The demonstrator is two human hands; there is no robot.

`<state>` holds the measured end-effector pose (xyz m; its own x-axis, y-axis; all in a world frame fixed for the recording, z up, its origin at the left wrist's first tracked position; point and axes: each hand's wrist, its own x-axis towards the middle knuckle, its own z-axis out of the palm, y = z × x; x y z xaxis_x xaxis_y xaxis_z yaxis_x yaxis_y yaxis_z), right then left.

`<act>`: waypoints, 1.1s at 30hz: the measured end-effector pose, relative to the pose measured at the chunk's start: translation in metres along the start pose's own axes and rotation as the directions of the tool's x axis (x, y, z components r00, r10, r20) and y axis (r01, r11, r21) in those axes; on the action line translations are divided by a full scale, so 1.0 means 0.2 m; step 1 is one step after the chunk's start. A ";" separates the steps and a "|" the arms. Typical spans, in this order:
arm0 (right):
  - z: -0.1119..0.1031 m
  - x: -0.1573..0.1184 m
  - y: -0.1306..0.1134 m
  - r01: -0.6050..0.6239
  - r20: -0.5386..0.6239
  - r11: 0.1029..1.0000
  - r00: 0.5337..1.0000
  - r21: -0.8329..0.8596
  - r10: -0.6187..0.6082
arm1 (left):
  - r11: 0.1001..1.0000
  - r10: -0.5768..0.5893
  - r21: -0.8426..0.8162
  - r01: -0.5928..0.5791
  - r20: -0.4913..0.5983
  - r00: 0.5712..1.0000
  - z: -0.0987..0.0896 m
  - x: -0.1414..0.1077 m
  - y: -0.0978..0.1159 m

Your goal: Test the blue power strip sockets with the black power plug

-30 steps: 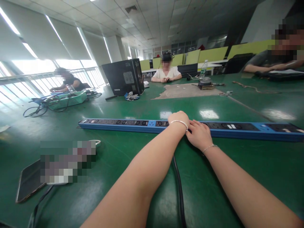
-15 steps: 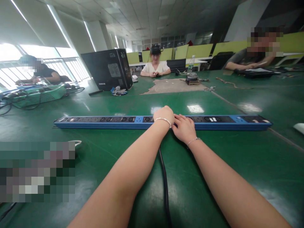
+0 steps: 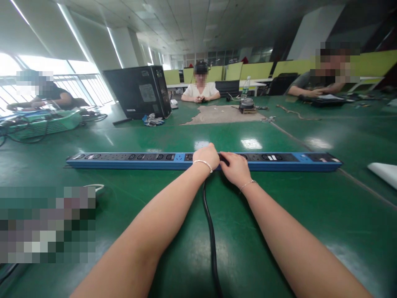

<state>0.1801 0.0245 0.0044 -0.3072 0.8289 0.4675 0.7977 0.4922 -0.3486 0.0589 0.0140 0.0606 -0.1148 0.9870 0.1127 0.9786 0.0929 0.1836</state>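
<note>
A long blue-and-black power strip lies across the green table, sockets facing up. Over its middle my left hand is closed in a fist, knuckles up. A black power cord runs up the table to just under this hand and seems gripped in it; its plug end is hidden. Close to its right, my right hand lies over the strip, with fingers bent across the top and thumb at the near side. What its fingertips touch is partly hidden.
A black computer case stands at the back left, with gloves beside it. A green basket of cables is far left. Across the table sits a person; others sit left and right. A white object lies at the right edge.
The view has shifted slightly. Both hands stay at the strip's middle; the gap between them has widened a little, and my right thumb and index finger show more clearly.
</note>
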 end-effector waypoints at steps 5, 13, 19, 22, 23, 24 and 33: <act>-0.04 0.03 -0.13 -0.041 0.001 0.997 0.999 0.063 0.041 | 0.995 0.100 -0.014 -0.101 -0.081 0.992 -0.01 -0.01 -0.17; -0.08 0.09 -0.41 -0.136 0.110 0.955 0.979 -0.262 0.170 | 0.961 0.274 0.088 -0.263 -0.158 0.949 0.13 -0.03 -0.42; -0.08 0.16 -0.46 -0.133 0.276 0.940 0.935 -0.314 0.224 | 0.945 0.309 0.164 -0.283 -0.170 0.936 0.16 -0.04 -0.44; -0.05 0.14 -0.46 -0.147 0.223 0.944 0.950 -0.297 0.218 | 0.947 0.297 0.179 -0.265 -0.189 0.936 0.17 -0.05 -0.43; -0.05 0.14 -0.45 -0.154 0.218 0.945 0.950 -0.289 0.222 | 0.948 0.295 0.181 -0.262 -0.192 0.936 0.17 -0.05 -0.43; -0.04 0.14 -0.45 -0.157 0.225 0.946 0.948 -0.282 0.225 | 0.948 0.295 0.181 -0.261 -0.198 0.935 0.17 -0.05 -0.43; -0.06 0.15 -0.42 -0.222 0.216 0.942 0.936 -0.252 0.278 | 0.949 0.304 0.160 -0.270 -0.247 0.920 0.18 -0.05 -0.43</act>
<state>0.1099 0.0045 0.0575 -0.1776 0.9702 0.1646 0.9504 0.2125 -0.2272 -0.0184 -0.0001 0.0081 0.1495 0.9040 0.4006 0.9874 -0.1577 -0.0127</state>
